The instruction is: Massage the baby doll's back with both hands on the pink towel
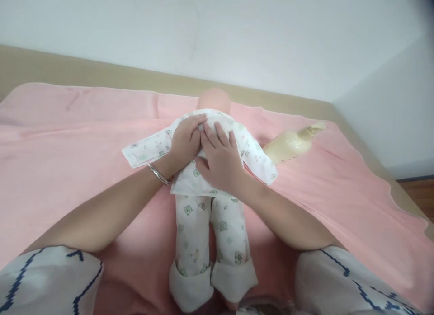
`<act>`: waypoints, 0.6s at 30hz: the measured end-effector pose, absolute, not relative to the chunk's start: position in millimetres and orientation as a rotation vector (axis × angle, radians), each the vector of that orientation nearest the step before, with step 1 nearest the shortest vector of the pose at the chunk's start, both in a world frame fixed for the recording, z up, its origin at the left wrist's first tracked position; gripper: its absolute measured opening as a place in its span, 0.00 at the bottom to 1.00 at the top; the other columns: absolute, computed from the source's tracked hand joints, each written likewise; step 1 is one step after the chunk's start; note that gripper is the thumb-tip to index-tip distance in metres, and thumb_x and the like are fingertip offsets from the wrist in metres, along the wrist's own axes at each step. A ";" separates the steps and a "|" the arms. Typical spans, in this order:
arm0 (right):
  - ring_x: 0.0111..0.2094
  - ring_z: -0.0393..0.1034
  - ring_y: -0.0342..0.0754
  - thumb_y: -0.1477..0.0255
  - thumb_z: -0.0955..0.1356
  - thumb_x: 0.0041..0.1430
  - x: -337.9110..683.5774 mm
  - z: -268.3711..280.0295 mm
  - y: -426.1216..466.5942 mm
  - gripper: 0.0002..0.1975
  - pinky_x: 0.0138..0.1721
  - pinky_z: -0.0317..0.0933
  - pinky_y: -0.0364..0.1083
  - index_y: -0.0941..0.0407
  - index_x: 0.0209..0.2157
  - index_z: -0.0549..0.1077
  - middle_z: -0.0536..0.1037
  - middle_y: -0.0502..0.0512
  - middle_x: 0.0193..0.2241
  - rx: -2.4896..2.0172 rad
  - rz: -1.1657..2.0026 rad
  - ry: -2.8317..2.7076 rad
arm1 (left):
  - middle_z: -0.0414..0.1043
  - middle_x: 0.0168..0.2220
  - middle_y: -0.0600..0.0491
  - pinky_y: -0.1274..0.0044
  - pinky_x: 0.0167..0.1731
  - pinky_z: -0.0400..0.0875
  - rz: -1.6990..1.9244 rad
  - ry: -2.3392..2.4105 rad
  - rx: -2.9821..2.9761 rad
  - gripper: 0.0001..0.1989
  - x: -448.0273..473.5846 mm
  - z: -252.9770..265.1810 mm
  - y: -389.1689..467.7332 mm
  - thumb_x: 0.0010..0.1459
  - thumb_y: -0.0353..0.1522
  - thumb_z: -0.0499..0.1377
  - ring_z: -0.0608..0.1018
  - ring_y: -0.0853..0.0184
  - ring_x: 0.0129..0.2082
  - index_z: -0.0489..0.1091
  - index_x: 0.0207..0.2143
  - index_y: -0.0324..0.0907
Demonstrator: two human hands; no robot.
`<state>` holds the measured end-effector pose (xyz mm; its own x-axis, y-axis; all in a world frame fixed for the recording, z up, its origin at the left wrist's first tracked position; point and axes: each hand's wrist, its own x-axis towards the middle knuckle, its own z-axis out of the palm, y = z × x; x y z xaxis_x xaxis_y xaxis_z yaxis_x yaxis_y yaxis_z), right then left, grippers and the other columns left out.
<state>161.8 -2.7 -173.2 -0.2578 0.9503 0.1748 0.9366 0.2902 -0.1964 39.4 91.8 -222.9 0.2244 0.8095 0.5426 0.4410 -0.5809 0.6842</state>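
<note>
A baby doll (214, 100) lies lengthwise in front of me, head away from me, and no face shows. It wears a white printed top (190, 176) and matching white trousers (193, 220) with turned-up cuffs. Both sleeves spread out to the sides. My left hand (186, 141) rests on the left of the upper body, fingers stretched and close together. Flat on the middle of the top is my right hand (222, 161), fingers spread. The two hands touch or nearly touch at the fingers. Neither grasps anything.
A pink blanket (68, 170) lies wrinkled under the doll, on a beige padded surface (101, 68). To the right, a cream-coloured pump bottle (288, 145) lies tilted beside the doll's sleeve. A white wall (203, 35) rises behind.
</note>
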 end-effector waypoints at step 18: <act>0.73 0.44 0.59 0.66 0.62 0.66 189.4 -173.7 34.7 0.28 0.72 0.41 0.64 0.50 0.67 0.63 0.53 0.53 0.72 -1.710 0.165 -2.188 | 0.75 0.56 0.51 0.70 0.63 0.69 1.291 1.177 2.128 0.23 39.2 -223.2 91.2 0.61 0.30 0.47 0.75 0.64 0.57 0.72 0.54 0.40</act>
